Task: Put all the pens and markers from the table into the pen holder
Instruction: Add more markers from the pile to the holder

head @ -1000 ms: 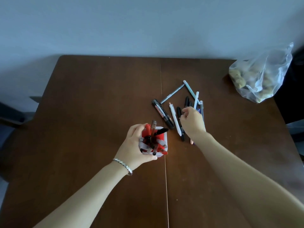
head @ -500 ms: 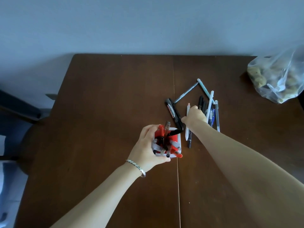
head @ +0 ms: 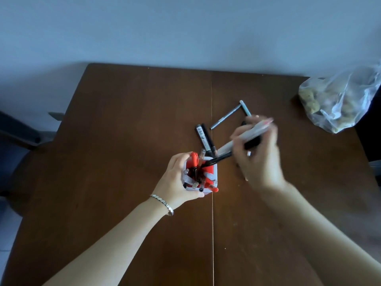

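My left hand [head: 177,178] grips the white and red pen holder [head: 213,172], which stands on the brown table [head: 123,141] with several red and black pens in it. My right hand [head: 259,157] is raised just right of the holder, blurred, shut on a bunch of pens [head: 243,137] whose lower ends point at the holder. Two black markers [head: 204,137] lie side by side behind the holder. A grey pen [head: 225,117] and a light blue pen [head: 245,108] lie farther back, meeting at a corner.
A clear plastic bag [head: 338,100] with lumpy yellowish contents sits at the table's far right edge. A dark chair [head: 18,141] stands off the left side. A wall runs behind the table.
My right hand has closed on several pens from the pile and lifted them off the table toward the holder. My left hand has stayed on the holder.
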{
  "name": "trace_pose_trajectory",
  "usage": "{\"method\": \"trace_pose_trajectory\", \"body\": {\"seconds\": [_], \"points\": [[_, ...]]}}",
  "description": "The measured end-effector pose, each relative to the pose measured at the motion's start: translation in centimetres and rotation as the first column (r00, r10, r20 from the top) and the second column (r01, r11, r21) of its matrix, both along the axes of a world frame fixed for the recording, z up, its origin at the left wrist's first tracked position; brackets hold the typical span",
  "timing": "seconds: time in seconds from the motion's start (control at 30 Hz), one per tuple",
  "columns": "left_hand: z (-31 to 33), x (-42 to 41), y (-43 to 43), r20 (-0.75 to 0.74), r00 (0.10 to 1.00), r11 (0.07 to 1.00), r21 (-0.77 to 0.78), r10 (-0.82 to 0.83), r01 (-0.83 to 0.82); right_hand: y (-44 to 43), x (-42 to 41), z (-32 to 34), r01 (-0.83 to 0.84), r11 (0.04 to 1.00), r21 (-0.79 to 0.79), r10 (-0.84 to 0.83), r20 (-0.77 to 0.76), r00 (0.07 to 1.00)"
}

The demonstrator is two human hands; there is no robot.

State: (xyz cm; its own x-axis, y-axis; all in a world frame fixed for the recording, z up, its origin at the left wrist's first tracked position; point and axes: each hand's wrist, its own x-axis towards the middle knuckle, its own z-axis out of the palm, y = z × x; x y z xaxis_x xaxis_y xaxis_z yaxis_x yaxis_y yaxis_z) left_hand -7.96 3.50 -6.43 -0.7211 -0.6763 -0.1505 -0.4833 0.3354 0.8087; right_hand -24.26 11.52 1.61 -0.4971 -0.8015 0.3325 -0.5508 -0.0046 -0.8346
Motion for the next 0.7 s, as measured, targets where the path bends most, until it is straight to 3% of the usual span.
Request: {"method": "trace_pose_trajectory", "body": {"seconds": [0.1, 0.17, 0.3, 0.47, 0.53, 0.7], "points": [[-0.1, 0.1, -0.1, 0.028, 1.000, 1.000, 0.005, -0.012, 0.012, 0.4, 1.9, -2.9, -0.263, 0.948, 0.177, 0.302, -0.250, 0.920], [-0.2, 0.1, -0.1, 0.057, 0.998, 1.000, 0.019, -0.013, 0.012, 1.0, 2.3, -4.6, -0.365, 0.914, 0.177, 0.404, -0.335, 0.851], [-0.3, 0.1, -0.1, 0.050, 0.999, 1.000, 0.025, -0.014, 0.013, 1.3, 3.1, -4.7, -0.215, 0.974, 0.069, 0.223, -0.137, 0.965], [-0.3, 0.0, -0.1, 0.045, 0.999, 1.000, 0.014, 0.006, -0.007, -0.1, 3.8, -4.9, -0.055, 0.990, 0.133, 0.079, -0.187, 0.979], [-0.4, 0.0, -0.1, 0.034, 0.999, 1.000, 0.027, 0.008, -0.008, 0.0, 3.7, -4.7, -0.031, 0.985, 0.172, 0.079, -0.280, 0.957], [-0.1, 0.1, 0.0, -0.004, 1.000, 1.000, 0.006, 0.000, 0.000, 1.3, 3.3, -4.0, -0.102, 0.935, 0.340, 0.202, -0.276, 0.940]]}}
